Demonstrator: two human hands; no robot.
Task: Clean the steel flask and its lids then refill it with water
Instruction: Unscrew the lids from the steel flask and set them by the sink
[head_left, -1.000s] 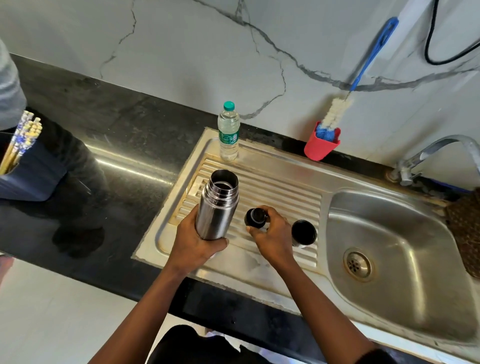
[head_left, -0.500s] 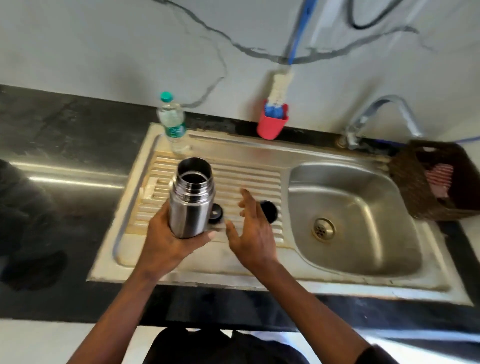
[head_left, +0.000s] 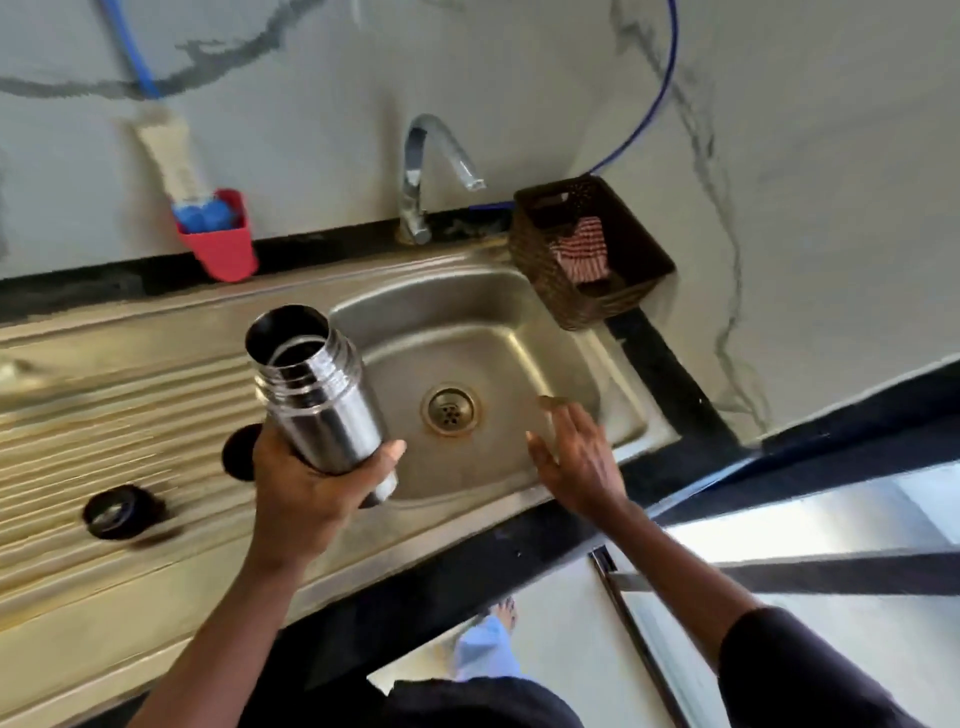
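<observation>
One steel flask (head_left: 324, 400), two lids, two hands: that is the count of what matters here. The flask has its mouth uncapped and is tilted, mouth up and to the left, held in the air above the line where the ribbed draining board (head_left: 130, 410) meets the sink basin (head_left: 519, 332). The left hand (head_left: 306, 480) wraps its lower body, thumb on the right side. Both lids lie on the draining board, well apart from each other: one black ring-shaped lid (head_left: 122, 512), blurred, out to the left, and one dark round lid (head_left: 238, 452) just left of the left hand and partly hidden by it. The right hand (head_left: 579, 460) hovers over the basin's front right part, fingers straight and spread, holding nothing. Bare steel shows between the hands around the single drain (head_left: 450, 409). One tap (head_left: 428, 171) arches over the basin's back edge, one brown basket (head_left: 623, 291) sits on its far right corner, and one red cup (head_left: 223, 254) holding a brush (head_left: 166, 150) stands at the wall behind the board
</observation>
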